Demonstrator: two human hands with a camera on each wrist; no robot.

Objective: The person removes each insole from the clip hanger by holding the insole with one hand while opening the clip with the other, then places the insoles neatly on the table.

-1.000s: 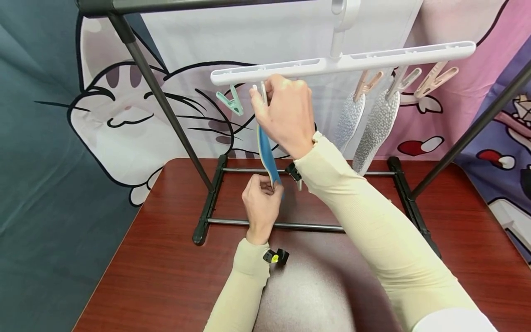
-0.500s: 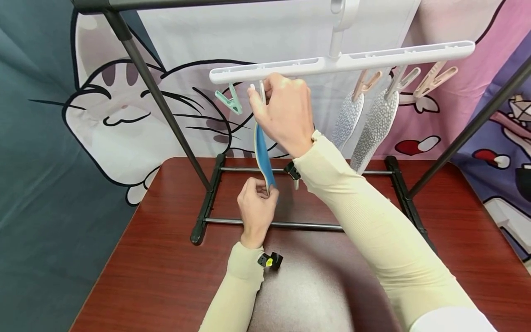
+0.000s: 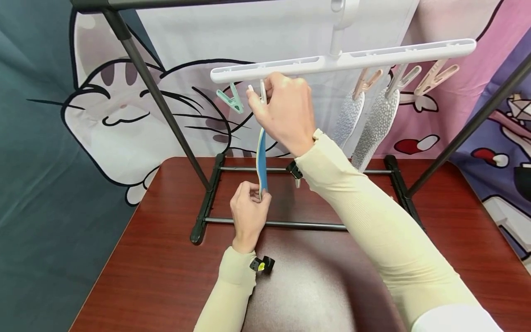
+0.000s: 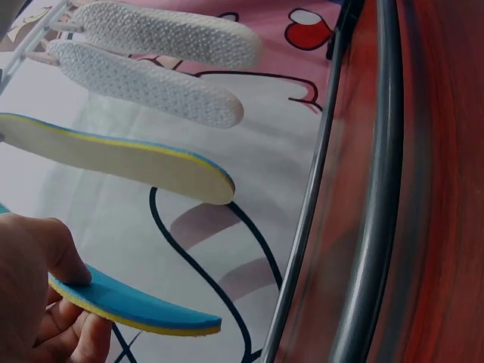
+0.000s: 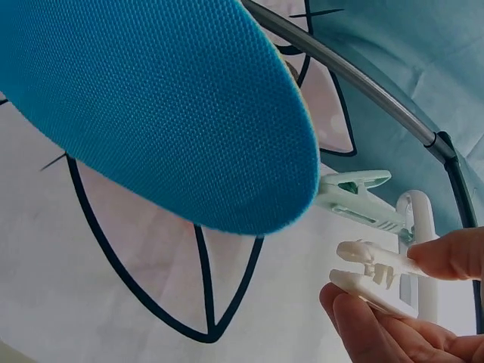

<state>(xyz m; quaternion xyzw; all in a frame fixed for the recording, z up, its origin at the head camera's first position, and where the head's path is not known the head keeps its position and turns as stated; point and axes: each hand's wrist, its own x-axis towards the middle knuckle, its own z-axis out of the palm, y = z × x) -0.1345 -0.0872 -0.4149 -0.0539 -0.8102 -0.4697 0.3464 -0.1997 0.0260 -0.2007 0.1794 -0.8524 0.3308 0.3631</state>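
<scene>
My left hand (image 3: 249, 214) pinches the lower end of a blue insole (image 3: 261, 159) with a yellow edge, thumb on the blue face in the left wrist view. The insole stands nearly upright under my right hand (image 3: 286, 110). That hand squeezes a white clothespin (image 5: 378, 295) below the white hanger bar (image 3: 373, 59); its jaws stand apart with nothing between them. In the right wrist view the insole's rounded upper end (image 5: 249, 151) lies up and left of the clothespin. A second insole (image 4: 128, 159), cream underneath, hangs behind, mostly hidden by my right arm in the head view.
Two grey dotted insoles (image 3: 377, 124) hang from clothespins on the right. A pink clothespin (image 3: 435, 80) and a green clothespin (image 3: 232, 97) hang at the bar's ends. A dark metal rack (image 3: 155, 92) stands on the red-brown table (image 3: 153, 258), before a cartoon-print cloth (image 3: 124, 152).
My left hand has moved left and slightly down, swinging the insole's lower end left until it is nearly upright. My right hand has stayed at the white clothespin.
</scene>
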